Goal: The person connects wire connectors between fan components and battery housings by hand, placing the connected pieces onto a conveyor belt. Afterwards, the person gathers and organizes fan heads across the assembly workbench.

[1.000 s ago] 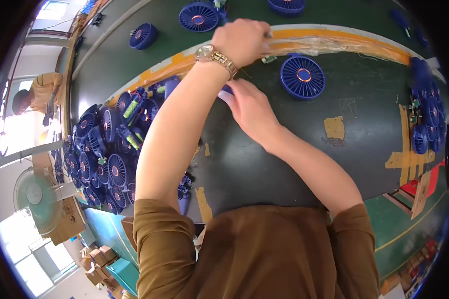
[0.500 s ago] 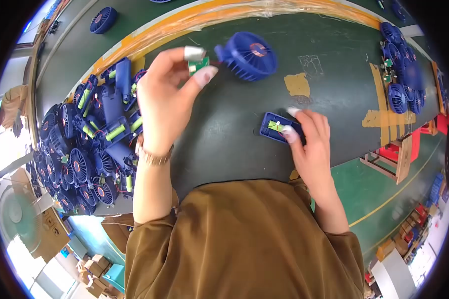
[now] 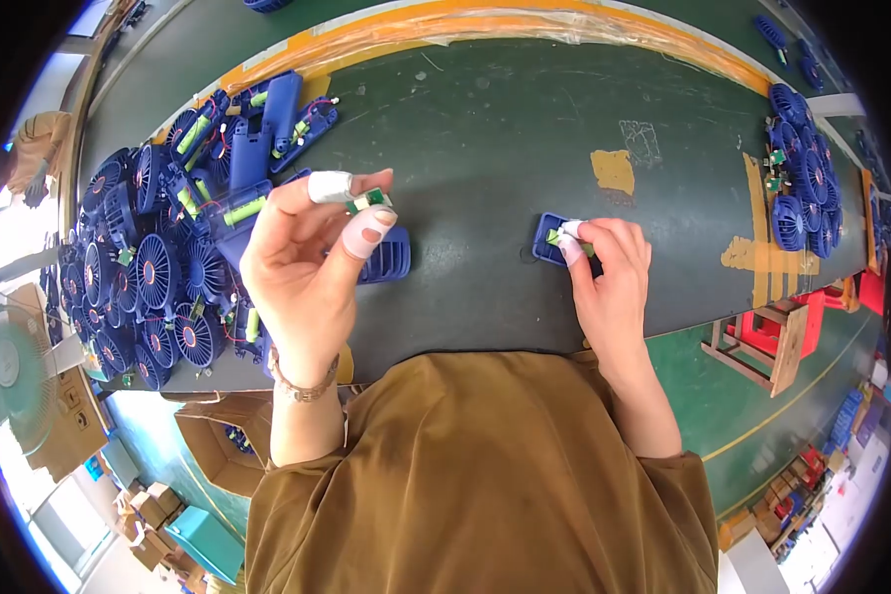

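Pinching small green circuit board (image 3: 369, 202) between thumb and forefinger of raised left hand (image 3: 302, 267); blue fan head (image 3: 384, 257) directly beneath it. Right hand (image 3: 609, 272) closed on blue handle shell (image 3: 552, 240) flat on table (image 3: 485, 129), well right of board, long axis pointing away

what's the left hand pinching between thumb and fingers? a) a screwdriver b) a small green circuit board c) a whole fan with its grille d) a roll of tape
b: the left hand pinches a small green circuit board at its fingertips, lifted over the dark table, while the right hand presses on a blue casing lying on the table.
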`<action>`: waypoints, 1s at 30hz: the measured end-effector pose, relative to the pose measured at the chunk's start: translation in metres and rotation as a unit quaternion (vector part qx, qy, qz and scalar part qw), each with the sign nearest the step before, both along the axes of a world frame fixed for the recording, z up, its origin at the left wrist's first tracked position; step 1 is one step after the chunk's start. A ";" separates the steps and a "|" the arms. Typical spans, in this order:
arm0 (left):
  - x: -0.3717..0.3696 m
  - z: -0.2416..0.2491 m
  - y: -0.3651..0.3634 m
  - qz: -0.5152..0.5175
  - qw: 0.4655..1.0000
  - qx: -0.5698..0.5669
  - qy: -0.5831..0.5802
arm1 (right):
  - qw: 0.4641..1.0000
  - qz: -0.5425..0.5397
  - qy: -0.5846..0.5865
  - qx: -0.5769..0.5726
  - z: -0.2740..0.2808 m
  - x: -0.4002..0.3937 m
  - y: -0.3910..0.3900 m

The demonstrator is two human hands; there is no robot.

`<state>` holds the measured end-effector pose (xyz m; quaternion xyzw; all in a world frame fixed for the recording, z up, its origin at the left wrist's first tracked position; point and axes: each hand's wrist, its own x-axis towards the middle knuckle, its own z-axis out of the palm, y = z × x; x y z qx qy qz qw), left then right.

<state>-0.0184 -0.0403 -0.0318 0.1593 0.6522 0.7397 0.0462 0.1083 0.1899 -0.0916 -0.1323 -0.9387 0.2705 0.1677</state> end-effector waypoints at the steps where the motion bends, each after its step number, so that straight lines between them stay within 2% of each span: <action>1: 0.001 0.001 0.000 -0.011 1.000 -0.006 -0.004 | 1.000 0.001 0.002 -0.017 -0.001 -0.002 0.000; 4: 0.006 0.003 0.002 -0.040 0.999 -0.009 -0.013 | 0.990 0.011 0.053 -0.130 -0.002 -0.002 -0.003; 5: 0.007 0.002 0.002 -0.052 0.998 -0.023 -0.010 | 0.973 0.014 0.066 -0.221 -0.001 -0.001 -0.004; 7: 0.010 -0.001 0.006 -0.067 0.997 -0.011 -0.024 | 0.914 0.015 0.091 -0.395 0.004 0.001 -0.005; 10: 0.014 -0.003 0.014 -0.082 0.996 0.019 -0.030 | 0.813 0.040 0.128 -0.567 0.030 -0.002 -0.011; 11: 0.013 -0.005 0.016 -0.085 0.996 0.024 -0.025 | 0.797 0.068 0.139 -0.584 0.032 -0.004 -0.010; 14: 0.009 -0.005 0.015 -0.091 0.995 0.028 -0.022 | 0.836 0.161 0.210 -0.480 0.041 -0.015 -0.005; 15: 0.008 -0.004 0.015 -0.090 0.995 0.032 -0.034 | 0.880 0.195 0.235 -0.363 0.042 -0.020 0.002; 17: 0.008 -0.002 0.014 -0.088 0.995 0.016 -0.038 | 0.882 0.230 0.225 -0.344 0.050 -0.022 0.006; 20: 0.008 0.000 0.014 -0.090 0.995 -0.027 -0.026 | 0.828 0.241 0.152 -0.483 0.063 -0.016 0.002; 21: 0.008 0.000 0.015 -0.095 0.995 -0.031 -0.032 | 0.786 0.214 0.117 -0.568 0.069 -0.014 -0.006; 24: 0.016 0.006 0.021 -0.111 0.992 -0.032 -0.042 | 0.740 0.206 0.071 -0.636 0.064 -0.014 -0.010; 27: 0.025 0.018 0.028 -0.134 0.989 -0.063 0.015 | 0.794 0.207 0.055 -0.569 0.064 -0.013 -0.012; 28: 0.027 0.018 0.032 -0.135 0.989 -0.056 0.022 | 0.788 0.209 0.069 -0.574 0.066 -0.013 -0.012; 30: 0.021 0.012 0.033 -0.152 0.974 -0.097 0.133 | 0.771 0.207 0.092 -0.595 0.069 -0.013 -0.013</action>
